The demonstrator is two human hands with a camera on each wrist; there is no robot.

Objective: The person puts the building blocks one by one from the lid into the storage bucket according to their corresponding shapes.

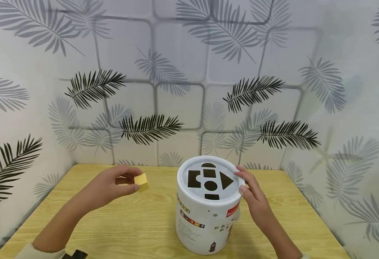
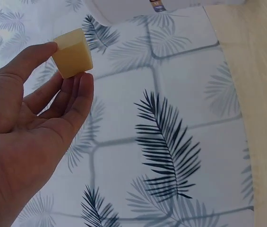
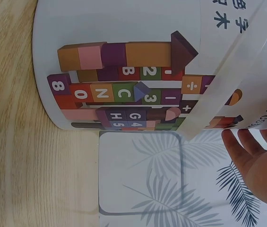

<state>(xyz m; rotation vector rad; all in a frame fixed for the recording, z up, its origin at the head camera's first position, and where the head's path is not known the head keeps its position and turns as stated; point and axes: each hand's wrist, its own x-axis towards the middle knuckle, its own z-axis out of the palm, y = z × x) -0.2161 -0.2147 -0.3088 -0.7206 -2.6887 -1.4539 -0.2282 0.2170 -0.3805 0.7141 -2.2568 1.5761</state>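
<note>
My left hand pinches a small yellow block between thumb and fingertips, above the table and left of the bucket. In the left wrist view the block shows flat, square-edged faces. A white building-block bucket stands upright on the table. Its translucent lid has several dark cutouts: a triangle, a circle, a half circle, and square-like shapes. My right hand holds the bucket's right side at the rim, thumb nearest me. In the right wrist view its fingers touch the printed wall.
The wood-grain table lies under the bucket and both hands. A pale wall covering with leaf prints rises behind the table and along both sides. A whitish carrying handle crosses the bucket's printed side.
</note>
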